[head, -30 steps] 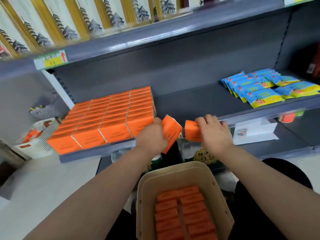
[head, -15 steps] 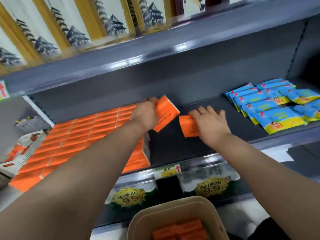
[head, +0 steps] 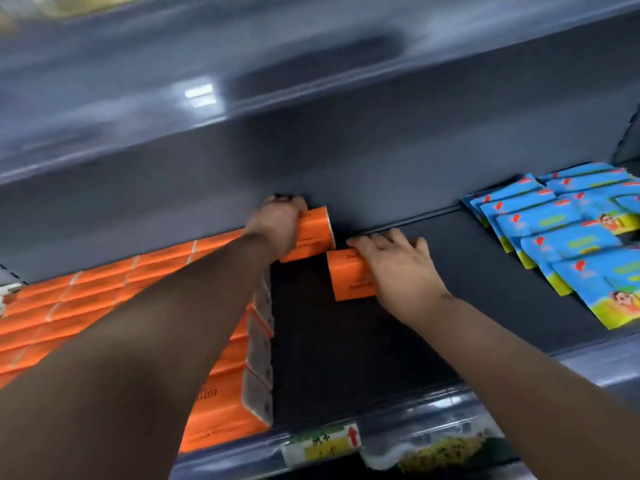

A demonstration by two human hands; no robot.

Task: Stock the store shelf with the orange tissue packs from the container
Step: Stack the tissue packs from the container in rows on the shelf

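My left hand [head: 277,223] grips an orange tissue pack [head: 313,232] at the back of the grey shelf [head: 346,341], right beside the stocked block of orange packs [head: 104,296] that fills the shelf's left half. My right hand [head: 398,268] lies over a second orange pack [head: 349,275], which rests flat on the shelf floor just right of and in front of the first; its fingers wrap the pack's far side. The container is out of view.
Blue and yellow packets [head: 571,237] lie in overlapping rows at the shelf's right. Dark shelf floor shows between them and the orange block. A yellow price tag [head: 322,448] sits on the shelf's front lip. Another shelf [head: 242,81] hangs close above.
Both hands have reached deeper into the shelf with their packs. The left pack now sits against the back wall, the right pack lies on the shelf floor. The container dropped out of view.
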